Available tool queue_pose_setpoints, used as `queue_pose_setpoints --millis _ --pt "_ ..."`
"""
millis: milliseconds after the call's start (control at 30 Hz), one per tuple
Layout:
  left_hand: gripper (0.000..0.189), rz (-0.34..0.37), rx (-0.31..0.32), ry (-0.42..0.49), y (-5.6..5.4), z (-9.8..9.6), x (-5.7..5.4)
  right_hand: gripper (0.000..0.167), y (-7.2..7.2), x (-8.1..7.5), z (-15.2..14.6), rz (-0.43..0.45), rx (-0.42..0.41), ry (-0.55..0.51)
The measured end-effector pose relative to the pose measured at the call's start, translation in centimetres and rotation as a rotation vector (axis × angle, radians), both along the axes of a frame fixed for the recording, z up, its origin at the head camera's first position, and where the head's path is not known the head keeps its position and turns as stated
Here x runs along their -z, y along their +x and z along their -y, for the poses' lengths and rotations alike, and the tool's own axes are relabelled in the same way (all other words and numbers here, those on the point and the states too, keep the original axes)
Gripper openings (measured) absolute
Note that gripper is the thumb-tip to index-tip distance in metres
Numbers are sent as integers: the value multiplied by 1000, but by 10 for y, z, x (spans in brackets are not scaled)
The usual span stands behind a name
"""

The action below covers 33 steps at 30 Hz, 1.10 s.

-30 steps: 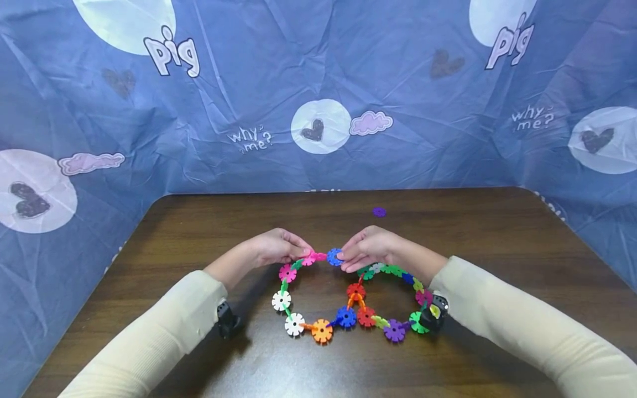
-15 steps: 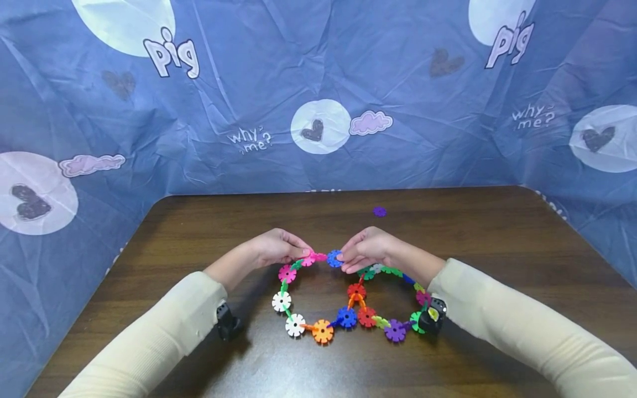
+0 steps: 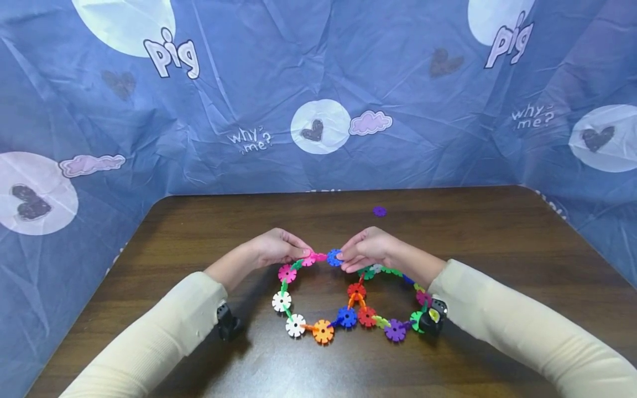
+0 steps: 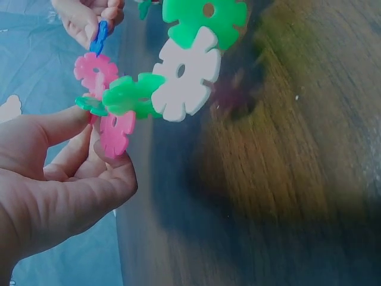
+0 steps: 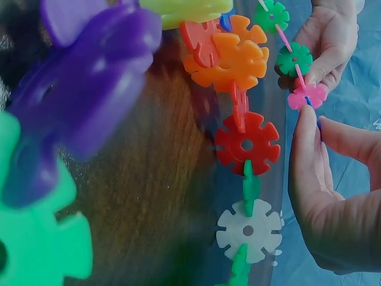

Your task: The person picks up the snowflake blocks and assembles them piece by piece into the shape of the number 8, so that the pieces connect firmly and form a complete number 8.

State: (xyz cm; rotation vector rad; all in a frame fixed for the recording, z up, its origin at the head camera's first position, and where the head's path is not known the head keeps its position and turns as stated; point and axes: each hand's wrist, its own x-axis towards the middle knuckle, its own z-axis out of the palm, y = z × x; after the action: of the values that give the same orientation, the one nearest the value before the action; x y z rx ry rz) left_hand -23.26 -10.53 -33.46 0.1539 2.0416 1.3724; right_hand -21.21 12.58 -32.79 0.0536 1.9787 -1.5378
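A chain of slotted, flower-shaped plastic discs forms two joined rings on the table. At the far side of the left ring, my left hand pinches a pink disc between thumb and fingers. My right hand pinches a blue disc just right of it. Between the hands, another pink disc meets the blue disc in the left wrist view; whether their slots interlock I cannot tell. White discs and an orange disc continue the left ring. My right wrist partly hides the right ring.
A loose purple disc lies alone near the back of the brown wooden table. In the right ring are a purple disc and a red disc. A blue printed cloth hangs behind the table.
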Motion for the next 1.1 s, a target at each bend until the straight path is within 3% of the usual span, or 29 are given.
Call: queue_pose_setpoints --millis 200,467,567,667,900,1100 --pt "31 -20 -14 -26 3 -2 2 31 1 2 4 4 2 16" --pt "29 -74 -120 8 7 -5 4 30 -2 0 17 9 95 44" --pt "28 -81 -133 -22 7 -4 2 31 -2 -2 19 11 114 49" --pt "26 -85 -104 -78 4 0 -1 32 -2 -1 19 23 127 12" --pt "26 -121 63 -190 -6 5 -6 37 -3 3 16 56 102 -105" --pt "32 -168 80 -195 -9 -2 -5 38 -2 4 15 89 101 -161"
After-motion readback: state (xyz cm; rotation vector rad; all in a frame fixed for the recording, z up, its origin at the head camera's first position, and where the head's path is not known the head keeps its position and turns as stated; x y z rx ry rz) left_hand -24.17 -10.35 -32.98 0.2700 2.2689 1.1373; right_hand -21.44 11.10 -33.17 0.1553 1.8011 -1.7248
